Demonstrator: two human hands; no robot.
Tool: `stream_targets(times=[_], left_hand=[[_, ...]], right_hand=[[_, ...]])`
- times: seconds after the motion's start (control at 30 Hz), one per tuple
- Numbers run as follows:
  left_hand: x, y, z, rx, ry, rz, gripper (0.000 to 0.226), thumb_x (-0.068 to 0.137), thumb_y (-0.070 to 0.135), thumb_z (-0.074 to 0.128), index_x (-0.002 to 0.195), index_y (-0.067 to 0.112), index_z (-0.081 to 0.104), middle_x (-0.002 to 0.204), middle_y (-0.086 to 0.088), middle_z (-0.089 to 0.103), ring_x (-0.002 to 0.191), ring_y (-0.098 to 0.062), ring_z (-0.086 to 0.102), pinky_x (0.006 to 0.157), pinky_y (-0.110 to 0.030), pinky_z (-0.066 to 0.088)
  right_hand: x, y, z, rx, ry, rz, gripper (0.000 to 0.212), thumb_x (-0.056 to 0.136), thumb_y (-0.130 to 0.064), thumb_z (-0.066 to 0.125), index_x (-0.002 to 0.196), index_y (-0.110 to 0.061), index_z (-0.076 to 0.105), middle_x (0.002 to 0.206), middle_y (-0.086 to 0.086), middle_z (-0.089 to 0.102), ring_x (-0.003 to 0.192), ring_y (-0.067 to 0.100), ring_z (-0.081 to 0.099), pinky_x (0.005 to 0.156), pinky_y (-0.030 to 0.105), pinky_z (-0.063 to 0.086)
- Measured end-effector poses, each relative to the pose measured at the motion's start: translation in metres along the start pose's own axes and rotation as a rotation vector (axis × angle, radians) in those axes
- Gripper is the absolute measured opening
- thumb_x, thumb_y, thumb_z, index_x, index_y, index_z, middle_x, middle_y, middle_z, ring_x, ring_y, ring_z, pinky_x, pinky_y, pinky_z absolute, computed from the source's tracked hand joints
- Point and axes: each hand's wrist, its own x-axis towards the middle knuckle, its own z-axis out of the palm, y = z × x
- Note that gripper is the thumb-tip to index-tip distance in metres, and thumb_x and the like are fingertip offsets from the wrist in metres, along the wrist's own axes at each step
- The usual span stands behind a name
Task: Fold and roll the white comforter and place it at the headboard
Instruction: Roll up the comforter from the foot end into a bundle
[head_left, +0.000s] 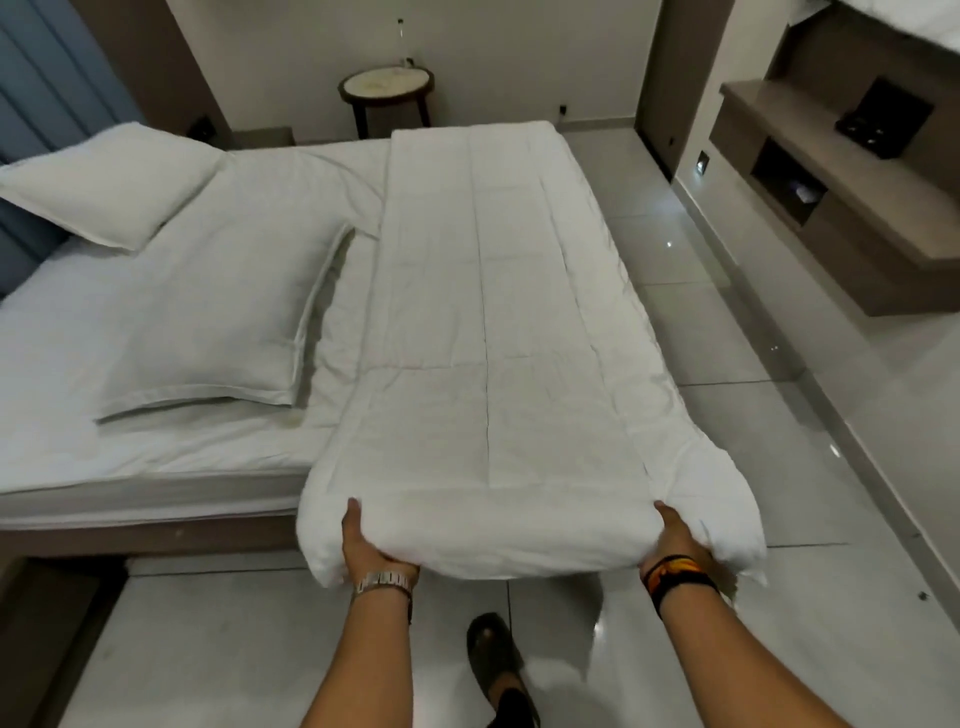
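Note:
The white comforter (483, 312) lies folded into a long strip along the right side of the bed (62, 332), reaching from the far edge to the near corner. Its near end hangs past the mattress and is turned over into a thick first fold. My left hand (363, 540) grips that fold from below at its left side, thumb up on the cloth. My right hand (675, 540) holds the fold at its right side in the same way. The headboard (47, 104) is blue and stands at the far left.
Two white pillows (104, 182) (223, 322) lie on the sheet left of the comforter. A round side table (387, 88) stands beyond the bed. A wall shelf unit (841, 171) runs along the right. Glossy tiled floor (727, 322) lies to the right, with my shoe (491, 649) below.

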Motion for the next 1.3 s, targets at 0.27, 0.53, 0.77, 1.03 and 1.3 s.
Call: stream_targets(times=[0.27,0.53,0.77,1.03,1.3], left_hand=[[0.087,0.063,0.172,0.096,-0.14,0.141,0.062,0.098,0.057,0.057,0.149,0.022,0.054,0.142,-0.009,0.063,0.131,-0.034,0.058,0.106,-0.047,0.048],[0.23,0.113,0.319,0.295,-0.07,0.214,0.086,0.094,0.078,0.039,0.155,0.016,0.037,0.142,-0.01,0.06,0.128,-0.032,0.06,0.111,-0.047,0.045],[0.274,0.032,0.241,0.837,0.784,0.346,0.092,0.098,0.062,0.053,0.163,0.007,0.018,0.17,-0.021,0.014,0.155,-0.041,0.019,0.121,-0.053,0.021],[0.34,0.009,0.224,0.299,0.714,0.198,0.124,0.075,0.097,0.031,0.164,0.012,0.013,0.17,-0.025,0.009,0.156,-0.043,0.012,0.126,-0.052,0.011],[0.33,0.023,0.244,0.304,0.674,0.287,0.147,0.062,0.04,0.098,0.164,0.02,-0.005,0.166,-0.005,0.027,0.146,-0.023,0.04,0.119,-0.045,0.034]], right_hand=[[0.003,-0.138,0.179,0.041,0.018,-0.141,0.102,0.079,-0.031,0.091,0.16,-0.007,0.033,0.161,0.015,0.046,0.138,0.036,0.054,0.116,0.048,0.045],[0.096,-0.239,0.355,-0.008,-0.491,-0.034,0.068,0.103,-0.045,0.063,0.16,-0.015,0.04,0.159,0.013,0.048,0.15,0.038,0.045,0.115,0.049,0.048],[0.171,-0.112,0.29,-0.402,0.321,-0.162,0.091,0.093,-0.05,0.074,0.163,-0.009,0.032,0.165,0.025,0.036,0.15,0.044,0.038,0.122,0.052,0.032],[0.227,-0.099,0.329,0.072,0.238,0.153,0.138,0.065,-0.058,0.095,0.168,-0.02,0.011,0.164,0.012,0.042,0.141,0.037,0.051,0.116,0.063,0.042],[0.22,-0.107,0.333,0.01,0.299,-0.206,0.129,0.065,-0.024,0.101,0.165,-0.019,0.02,0.157,0.004,0.051,0.14,0.026,0.054,0.118,0.038,0.042]])
